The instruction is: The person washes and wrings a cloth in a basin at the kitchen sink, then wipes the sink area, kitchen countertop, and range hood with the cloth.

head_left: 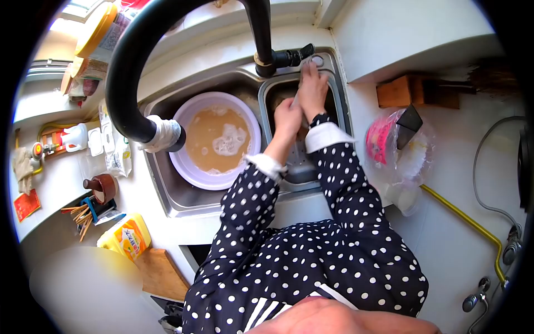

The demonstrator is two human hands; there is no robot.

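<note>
My left hand (287,118) is over the right sink basin (301,179), its fingers curled round a thin pale item I cannot make out. Further back and to the right, my right hand (314,89) reaches toward the basin's rear rim, with bent fingers near a round metal cap (317,60). Whether the right fingers hold anything is unclear. A grey inner tray (265,106) lines this basin. In the left basin sits a lilac tub (178,162) of cloudy brownish water with foam.
A black faucet (123,83) arches over the left basin. Yellow bottle (127,236), wooden board (161,273) and brown mortar (103,188) stand at left. On the right are a wooden block (394,92), bagged items (382,142) and a yellow pipe (464,216).
</note>
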